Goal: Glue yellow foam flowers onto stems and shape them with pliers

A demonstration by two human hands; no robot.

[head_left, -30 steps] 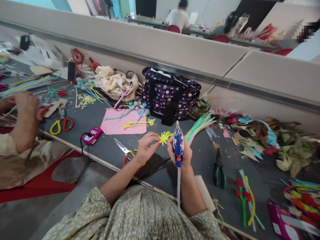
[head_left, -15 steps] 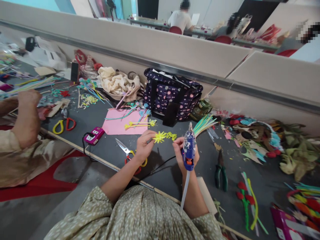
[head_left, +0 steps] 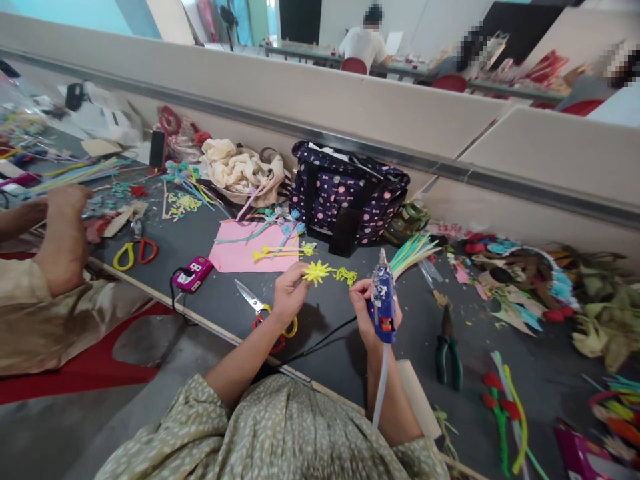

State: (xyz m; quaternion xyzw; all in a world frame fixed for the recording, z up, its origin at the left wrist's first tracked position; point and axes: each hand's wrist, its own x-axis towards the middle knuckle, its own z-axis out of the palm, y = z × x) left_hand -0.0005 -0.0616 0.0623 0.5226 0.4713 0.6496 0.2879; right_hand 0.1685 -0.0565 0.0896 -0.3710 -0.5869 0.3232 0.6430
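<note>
My left hand (head_left: 290, 295) is closed in a pinch on a spiky yellow flower (head_left: 316, 272), which looks made of fuzzy pipe cleaner. In my right hand (head_left: 361, 308) is a blue glue gun (head_left: 383, 300), its nozzle upward and a long glue stick (head_left: 381, 383) trailing out below. A curly yellow piece (head_left: 346, 275) shows between the hands, near my right fingertips; whether they pinch it is unclear. Red and yellow scissors (head_left: 253, 298) lie open beside my left wrist. Behind the flower, yellow stems (head_left: 280, 252) rest on a pink sheet (head_left: 227, 257).
A dark patterned bag (head_left: 370, 197) stands against the partition (head_left: 320, 87). Green-handled pliers (head_left: 447, 357) and red flowers on a green stem (head_left: 500, 407) lie to the right. Another person's arm (head_left: 67, 240) is at left, near more scissors (head_left: 135, 250) and a purple box (head_left: 193, 274).
The view has shifted slightly, so the scene sits a little right and lower. The flower has turned and moved slightly left, widening the gap to the curly piece. Both hands keep their grips.
</note>
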